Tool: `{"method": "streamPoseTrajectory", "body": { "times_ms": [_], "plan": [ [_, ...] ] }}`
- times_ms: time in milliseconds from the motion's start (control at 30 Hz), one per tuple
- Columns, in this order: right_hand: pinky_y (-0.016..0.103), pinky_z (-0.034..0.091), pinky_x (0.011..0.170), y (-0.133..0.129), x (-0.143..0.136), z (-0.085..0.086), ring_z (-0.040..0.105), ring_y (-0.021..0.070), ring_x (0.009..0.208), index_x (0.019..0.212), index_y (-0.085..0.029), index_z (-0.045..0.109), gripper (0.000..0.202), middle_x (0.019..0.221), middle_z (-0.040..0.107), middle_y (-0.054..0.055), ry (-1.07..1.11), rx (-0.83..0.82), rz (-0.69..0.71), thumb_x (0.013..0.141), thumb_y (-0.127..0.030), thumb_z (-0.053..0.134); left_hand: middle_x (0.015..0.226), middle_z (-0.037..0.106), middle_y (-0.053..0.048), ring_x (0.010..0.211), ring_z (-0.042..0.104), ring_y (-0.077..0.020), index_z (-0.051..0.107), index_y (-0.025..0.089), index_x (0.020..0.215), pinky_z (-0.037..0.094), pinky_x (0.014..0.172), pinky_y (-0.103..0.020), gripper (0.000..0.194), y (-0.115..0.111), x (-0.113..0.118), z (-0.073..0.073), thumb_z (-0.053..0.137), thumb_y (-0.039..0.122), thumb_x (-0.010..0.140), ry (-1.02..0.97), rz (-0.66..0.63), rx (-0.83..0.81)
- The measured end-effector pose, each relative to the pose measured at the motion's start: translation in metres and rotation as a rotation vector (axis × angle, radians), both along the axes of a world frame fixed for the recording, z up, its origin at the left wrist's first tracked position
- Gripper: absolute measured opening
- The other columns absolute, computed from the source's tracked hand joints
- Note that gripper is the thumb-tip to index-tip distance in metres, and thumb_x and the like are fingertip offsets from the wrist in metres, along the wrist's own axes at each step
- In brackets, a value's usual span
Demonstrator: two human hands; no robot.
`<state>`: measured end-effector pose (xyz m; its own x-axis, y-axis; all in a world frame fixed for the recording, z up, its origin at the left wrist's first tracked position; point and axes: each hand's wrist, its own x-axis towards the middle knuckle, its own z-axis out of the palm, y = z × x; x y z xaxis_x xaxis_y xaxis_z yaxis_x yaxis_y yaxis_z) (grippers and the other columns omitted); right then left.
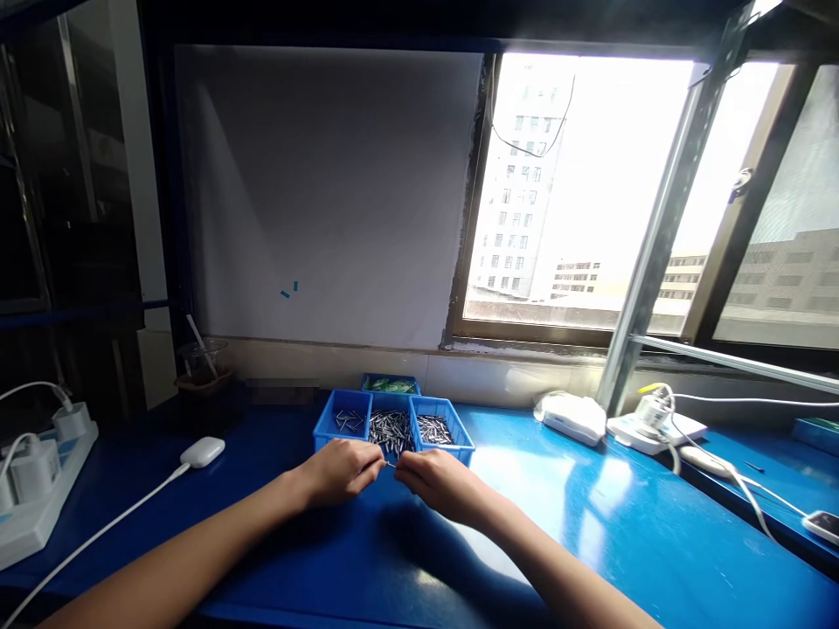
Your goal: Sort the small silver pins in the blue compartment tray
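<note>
My left hand [342,470] and my right hand [440,480] meet just in front of the blue bins, fingertips pinched. Between them shows a short bit of a thin metal pin [390,464]; the fingers cover the rest of it. Behind my left hand is the left blue bin [326,425] with a few slim metal pieces [350,421]. The middle bin holds a heap of dark, slender metal pieces [391,430]. Close to my right hand stands the right blue bin [462,430], with more small metal pieces [433,429] inside.
Behind these stands another blue bin [391,380] with green packets. A white earbud case [203,452] on a cable and a power strip [49,489] lie left on the blue table [315,568]. White devices [573,418], a plugged adapter [654,415] and cables are right. A cup [203,358] stands back left.
</note>
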<state>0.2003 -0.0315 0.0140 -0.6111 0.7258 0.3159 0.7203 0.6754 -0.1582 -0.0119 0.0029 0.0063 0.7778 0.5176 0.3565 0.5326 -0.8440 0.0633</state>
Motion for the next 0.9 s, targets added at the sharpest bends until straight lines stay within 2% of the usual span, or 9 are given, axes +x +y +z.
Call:
{"method": "streamPoseTrajectory", "body": {
  "times_ms": [267,533,767,900],
  "plan": [
    [0.023,0.032,0.052,-0.001,-0.0006,0.001,0.047,0.0115,0.052,0.071,-0.017,0.057,0.028,0.059,0.056,0.0,0.014,-0.013,0.013,0.095,-0.023,0.044,0.075,0.062,-0.002,0.067,0.057,-0.0156,0.054,0.017,0.08,0.039,0.062,-0.024,0.025,-0.0012,0.002,-0.0007,0.035,0.023,0.095,-0.003,-0.024,0.033],
    [0.023,0.034,0.055,-0.0038,0.0017,0.0043,0.048,0.0112,0.055,0.078,-0.018,0.058,0.032,0.065,0.059,0.001,0.148,-0.014,0.094,0.097,-0.03,0.036,0.075,0.061,-0.001,0.066,0.056,-0.0139,0.052,0.018,0.079,0.035,0.06,-0.022,0.022,-0.0068,0.0034,0.0035,0.037,0.024,0.095,0.034,-0.137,-0.102],
    [0.023,0.035,0.056,-0.0051,0.0026,0.0059,0.049,0.0115,0.056,0.079,-0.018,0.06,0.033,0.065,0.059,0.0,0.148,-0.025,0.082,0.097,-0.031,0.036,0.072,0.061,0.0,0.065,0.055,-0.0137,0.057,0.017,0.08,0.038,0.061,-0.023,0.02,-0.0052,0.003,0.0028,0.043,0.024,0.093,-0.035,-0.058,-0.057],
    [0.024,0.034,0.056,-0.0063,0.0024,0.0074,0.052,0.0124,0.057,0.079,-0.018,0.061,0.031,0.066,0.061,0.001,0.064,-0.01,0.062,0.097,-0.029,0.038,0.076,0.061,-0.001,0.068,0.056,-0.0134,0.061,0.017,0.087,0.042,0.064,-0.022,0.013,-0.0033,0.0005,0.0032,0.049,0.022,0.089,-0.136,-0.084,-0.01]
  ]
}}
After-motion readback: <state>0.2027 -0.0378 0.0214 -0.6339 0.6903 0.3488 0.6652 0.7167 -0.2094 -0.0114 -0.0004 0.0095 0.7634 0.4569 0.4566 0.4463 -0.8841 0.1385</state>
